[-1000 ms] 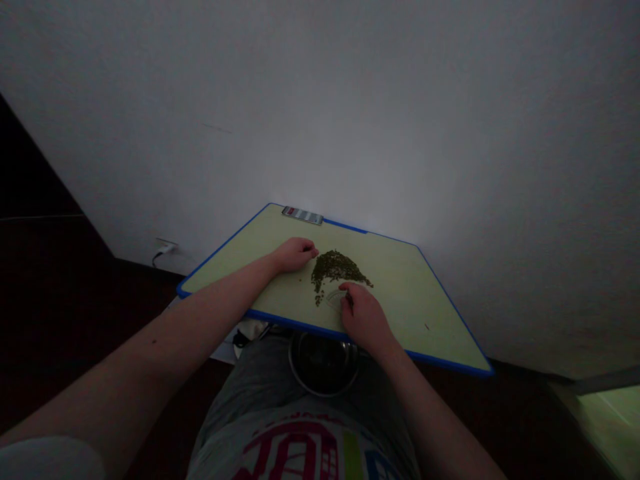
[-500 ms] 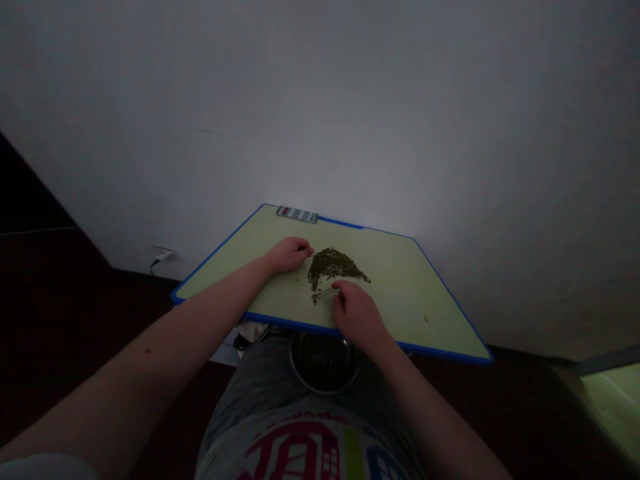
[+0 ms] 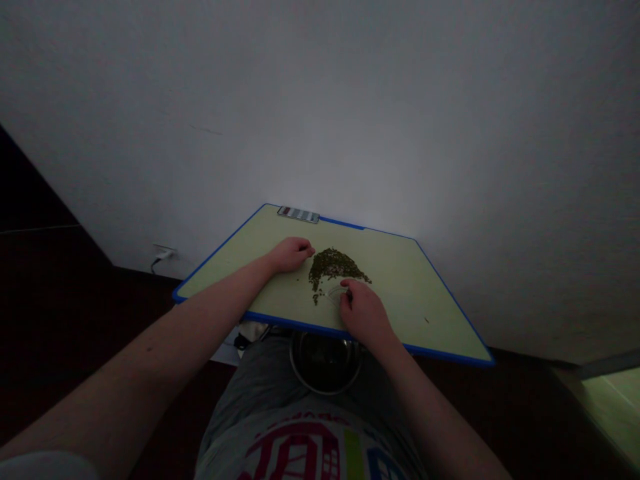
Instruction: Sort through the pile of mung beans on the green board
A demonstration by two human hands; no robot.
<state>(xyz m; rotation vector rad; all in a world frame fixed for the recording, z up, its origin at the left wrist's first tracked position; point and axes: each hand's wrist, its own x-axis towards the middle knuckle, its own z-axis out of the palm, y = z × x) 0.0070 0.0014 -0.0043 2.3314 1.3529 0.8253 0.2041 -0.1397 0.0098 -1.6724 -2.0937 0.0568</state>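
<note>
A heap of small green grains (image 3: 334, 265) lies in the middle of a pale green board with a blue rim (image 3: 433, 352). My left hand (image 3: 291, 254) rests on the board at the heap's left edge, fingers curled loosely with the tips near the grains. My right hand (image 3: 363, 311) sits at the heap's near side, fingers pinched on a small clear curved piece (image 3: 334, 293) that touches the grains. What that piece is I cannot make out in the dim light.
A metal bowl (image 3: 325, 364) sits in my lap just under the board's near edge. A phone (image 3: 299, 214) lies at the board's far edge against the white wall. A cable and plug (image 3: 163, 255) lie on the dark floor at left.
My right hand slid a little left into the grains, then back right. The left hand has stayed put. The view shifted slightly.
</note>
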